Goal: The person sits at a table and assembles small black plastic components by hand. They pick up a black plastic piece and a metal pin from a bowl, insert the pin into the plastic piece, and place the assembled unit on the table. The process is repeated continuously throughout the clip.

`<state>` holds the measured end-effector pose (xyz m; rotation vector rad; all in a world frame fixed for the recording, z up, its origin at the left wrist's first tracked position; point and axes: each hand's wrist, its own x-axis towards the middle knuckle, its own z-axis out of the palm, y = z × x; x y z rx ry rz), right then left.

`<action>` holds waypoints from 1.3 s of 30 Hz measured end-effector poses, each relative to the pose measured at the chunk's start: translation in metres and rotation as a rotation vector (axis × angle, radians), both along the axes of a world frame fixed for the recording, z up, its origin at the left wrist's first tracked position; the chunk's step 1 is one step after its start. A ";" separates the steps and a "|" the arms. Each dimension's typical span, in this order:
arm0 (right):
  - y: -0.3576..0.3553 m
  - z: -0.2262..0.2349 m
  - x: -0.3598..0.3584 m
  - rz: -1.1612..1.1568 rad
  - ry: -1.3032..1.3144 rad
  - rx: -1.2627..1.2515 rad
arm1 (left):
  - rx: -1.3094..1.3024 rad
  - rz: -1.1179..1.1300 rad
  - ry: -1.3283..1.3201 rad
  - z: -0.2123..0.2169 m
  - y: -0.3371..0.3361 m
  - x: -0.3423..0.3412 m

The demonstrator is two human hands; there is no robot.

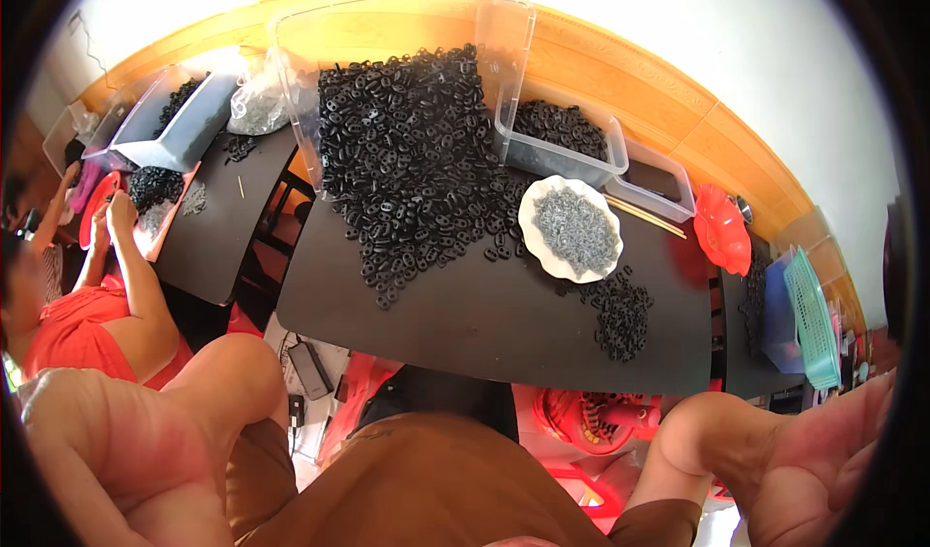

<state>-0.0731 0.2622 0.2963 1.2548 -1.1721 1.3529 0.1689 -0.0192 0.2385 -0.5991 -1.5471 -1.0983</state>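
Left hand [121, 445] looms at 8 o'clock in the head view, close to the lens, palm and wrist showing; its fingers run out past the rim, so I cannot tell whether they are spread or curled. At 4 o'clock the right hand [823, 474] is just as close, cut off by the dark edge with only parts of its fingers showing, and I cannot tell its state either. Both sit nearer the camera than the dark table [436, 324].

On that table, a broad heap of black pieces [407, 179], each a small link with holes, spreads at 11 o'clock from the mouth of a large clear bin [504, 67]. A white bowl [581, 275] with a scalloped rim stands beside the heap, between 2 and 3 o'clock, filled with small grey bits [576, 225]. Just below it, toward 4 o'clock, lies a smaller patch of loose links [621, 324].

A clear tub [620, 150] of black pieces stands at 1 o'clock. Two thin sticks [649, 218] lie between the bowl and a red dish [722, 232] at 3 o'clock. At 9 o'clock a co-worker in red [82, 324] sits by another table.
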 end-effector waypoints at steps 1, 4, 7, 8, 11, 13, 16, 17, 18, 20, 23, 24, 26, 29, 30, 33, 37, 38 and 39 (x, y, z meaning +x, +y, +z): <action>0.000 0.000 0.001 -0.007 0.000 0.002 | 0.002 -0.006 -0.001 0.001 -0.001 0.000; 0.000 -0.001 0.002 -0.006 0.001 0.008 | 0.004 -0.011 -0.003 -0.001 -0.002 -0.002; 0.001 -0.003 0.004 -0.005 -0.006 0.016 | 0.007 -0.015 -0.010 -0.002 -0.002 -0.002; 0.000 -0.004 0.003 -0.004 -0.003 0.018 | 0.007 -0.015 -0.011 -0.003 -0.002 -0.003; -0.001 -0.005 0.003 -0.006 -0.010 0.021 | 0.005 -0.012 -0.016 -0.003 -0.003 -0.004; -0.001 -0.005 0.002 -0.004 -0.010 0.023 | 0.009 -0.010 -0.016 -0.005 -0.003 -0.005; -0.002 -0.009 0.004 -0.001 -0.020 0.031 | 0.012 -0.012 -0.023 -0.005 -0.004 -0.004; -0.002 -0.009 0.003 -0.003 -0.020 0.034 | 0.016 -0.011 -0.022 -0.006 -0.004 -0.006; -0.003 -0.009 0.003 -0.003 -0.024 0.038 | 0.016 -0.008 -0.025 -0.006 -0.005 -0.007; -0.006 -0.012 0.003 0.001 -0.037 0.046 | 0.023 -0.010 -0.035 -0.006 -0.006 -0.007; -0.009 -0.017 0.004 0.009 -0.065 0.065 | 0.033 -0.004 -0.045 -0.006 -0.008 -0.010; -0.012 -0.020 0.004 0.016 -0.077 0.074 | 0.036 0.003 -0.049 -0.007 -0.009 -0.011; -0.016 -0.026 0.005 0.022 -0.115 0.093 | 0.054 0.021 -0.054 -0.006 -0.010 -0.016; -0.028 -0.043 0.004 0.043 -0.217 0.164 | 0.103 0.084 -0.081 -0.009 -0.014 -0.027; -0.031 -0.048 0.003 0.040 -0.261 0.197 | 0.125 0.110 -0.095 -0.011 -0.014 -0.033; -0.040 -0.078 -0.006 0.032 -0.406 0.353 | 0.190 0.208 -0.180 -0.028 -0.013 -0.059; -0.047 -0.149 -0.038 0.087 -0.518 0.690 | 0.236 0.350 -0.524 -0.082 0.008 -0.109; -0.046 -0.167 -0.041 0.083 -0.604 0.772 | 0.267 0.316 -0.669 -0.094 0.008 -0.112; -0.048 -0.181 -0.043 0.077 -0.626 0.848 | 0.290 0.296 -0.763 -0.111 0.007 -0.115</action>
